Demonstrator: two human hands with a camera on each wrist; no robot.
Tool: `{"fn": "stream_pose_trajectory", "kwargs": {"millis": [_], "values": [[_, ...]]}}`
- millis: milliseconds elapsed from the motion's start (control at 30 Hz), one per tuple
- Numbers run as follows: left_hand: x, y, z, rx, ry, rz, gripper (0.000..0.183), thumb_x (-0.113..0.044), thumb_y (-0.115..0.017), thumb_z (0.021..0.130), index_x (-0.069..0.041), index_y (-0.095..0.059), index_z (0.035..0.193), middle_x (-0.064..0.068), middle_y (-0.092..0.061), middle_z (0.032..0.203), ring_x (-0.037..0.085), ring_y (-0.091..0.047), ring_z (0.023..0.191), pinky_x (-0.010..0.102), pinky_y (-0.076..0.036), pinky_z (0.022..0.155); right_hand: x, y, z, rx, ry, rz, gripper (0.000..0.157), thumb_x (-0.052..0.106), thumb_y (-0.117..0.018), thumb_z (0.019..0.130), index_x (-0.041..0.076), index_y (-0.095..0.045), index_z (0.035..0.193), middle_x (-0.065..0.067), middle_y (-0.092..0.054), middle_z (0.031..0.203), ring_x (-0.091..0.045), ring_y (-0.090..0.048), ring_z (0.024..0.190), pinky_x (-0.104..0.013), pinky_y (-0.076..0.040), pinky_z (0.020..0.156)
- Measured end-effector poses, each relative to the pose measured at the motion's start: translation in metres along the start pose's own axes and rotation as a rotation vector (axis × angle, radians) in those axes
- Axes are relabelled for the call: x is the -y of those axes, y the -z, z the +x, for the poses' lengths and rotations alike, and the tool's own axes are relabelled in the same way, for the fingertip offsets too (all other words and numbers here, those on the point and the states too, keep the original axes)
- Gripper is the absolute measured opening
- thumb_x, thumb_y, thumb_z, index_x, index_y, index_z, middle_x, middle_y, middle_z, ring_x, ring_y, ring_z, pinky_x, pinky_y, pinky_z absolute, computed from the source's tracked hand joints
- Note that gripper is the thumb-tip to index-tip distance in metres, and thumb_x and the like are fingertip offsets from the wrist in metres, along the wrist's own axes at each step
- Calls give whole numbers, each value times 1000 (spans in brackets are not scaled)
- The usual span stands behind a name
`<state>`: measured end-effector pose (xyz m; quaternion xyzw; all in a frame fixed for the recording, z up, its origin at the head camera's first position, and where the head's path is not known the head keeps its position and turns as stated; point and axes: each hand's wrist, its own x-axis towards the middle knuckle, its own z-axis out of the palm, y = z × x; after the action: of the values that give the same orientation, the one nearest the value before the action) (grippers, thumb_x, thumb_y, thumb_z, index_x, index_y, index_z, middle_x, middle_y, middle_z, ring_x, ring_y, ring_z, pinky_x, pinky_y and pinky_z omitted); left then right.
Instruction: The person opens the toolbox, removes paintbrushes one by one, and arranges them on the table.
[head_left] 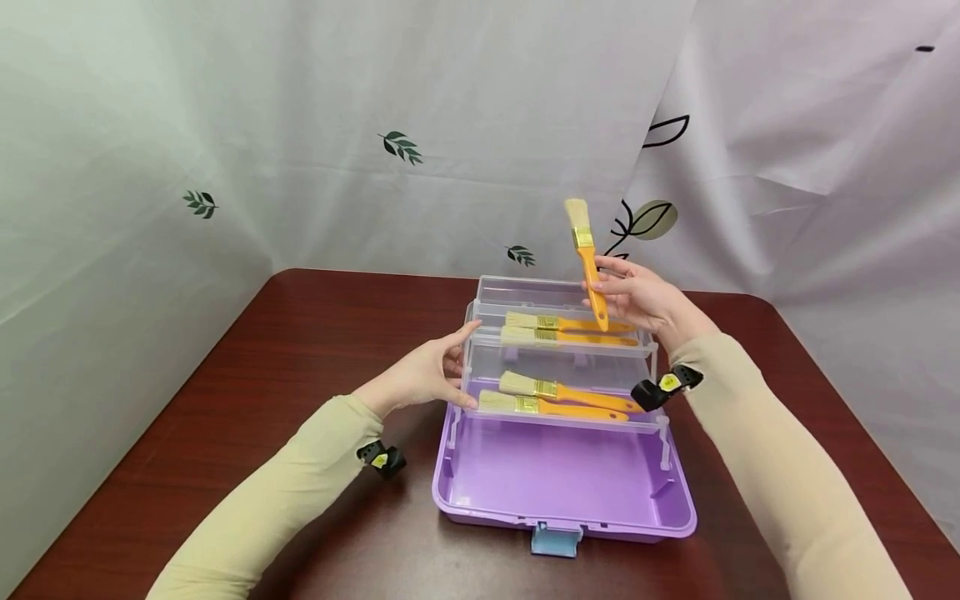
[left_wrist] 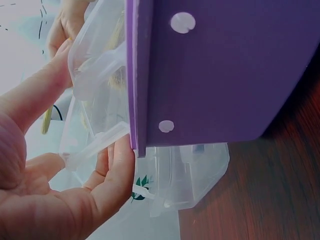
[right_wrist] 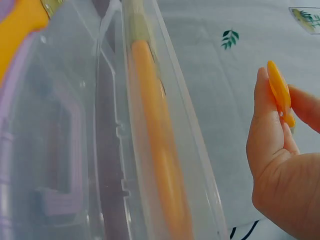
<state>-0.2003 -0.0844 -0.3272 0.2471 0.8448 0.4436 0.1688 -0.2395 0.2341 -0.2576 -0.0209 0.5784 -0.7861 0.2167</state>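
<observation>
A paintbrush point(head_left: 588, 265) with an orange handle and pale bristles is pinched by its handle in my right hand point(head_left: 633, 298), bristles up, above the back trays. From the right wrist view, its handle point(right_wrist: 278, 87) is between thumb and fingers. My left hand point(head_left: 422, 377) holds the left side of the clear stepped trays, its thumb at the lower tray point(head_left: 555, 424) and a finger at the upper tray point(head_left: 487, 342). Two similar paintbrushes point(head_left: 573, 398) lie in the lower tray; two more point(head_left: 562, 337) lie in the upper one.
The trays fold out of a purple toolbox point(head_left: 555, 475) with a pale blue latch point(head_left: 556, 540) hanging at its front. Another clear section point(head_left: 525, 289) rises at the back. Underneath is a dark red-brown table point(head_left: 225, 400), with a pale leaf-patterned cloth point(head_left: 337, 100) behind it.
</observation>
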Motion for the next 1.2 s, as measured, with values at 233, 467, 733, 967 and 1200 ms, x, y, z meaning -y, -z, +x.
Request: {"fn": "stream_pose_trajectory", "kwargs": {"millis": [233,467,733,967,1200], "values": [[0,0,-1,-8,9,0,112,-10,-86,66,-22,-16,153,20,-55,114,26,-61,105,34,-54,88,-11,8,-21,89,28,61,46,-6,-47,94,12,-34,134,-8,-60,97,-15,-66,83,-28,-57,76],[0,0,-1,-16,6,-10,113,-8,-87,65,-20,-17,153,19,-55,111,26,-61,103,33,-54,87,-25,24,-39,232,93,100,33,-9,-45,94,12,-59,116,-7,-63,99,-16,-66,91,-30,-56,82],[0,0,1,-11,-6,-4,112,-9,-86,66,-20,-17,153,19,-55,111,26,-61,104,34,-54,88,-40,45,-62,353,126,127,39,-9,-37,96,10,-58,122,-7,-62,107,-18,-66,97,-30,-55,86],[1,2,0,-18,-8,-1,112,-10,-86,66,-21,-17,153,18,-54,110,27,-61,104,35,-53,89,-45,60,-75,361,143,139,41,-10,-36,96,10,-57,125,-9,-64,108,-19,-66,96,-31,-55,86],[2,0,2,-20,-10,14,112,-12,-87,66,-23,-17,153,19,-54,115,26,-60,104,33,-54,88,-50,78,-86,318,131,140,40,-9,-37,97,11,-58,123,-7,-66,109,-18,-66,97,-30,-55,85]]}}
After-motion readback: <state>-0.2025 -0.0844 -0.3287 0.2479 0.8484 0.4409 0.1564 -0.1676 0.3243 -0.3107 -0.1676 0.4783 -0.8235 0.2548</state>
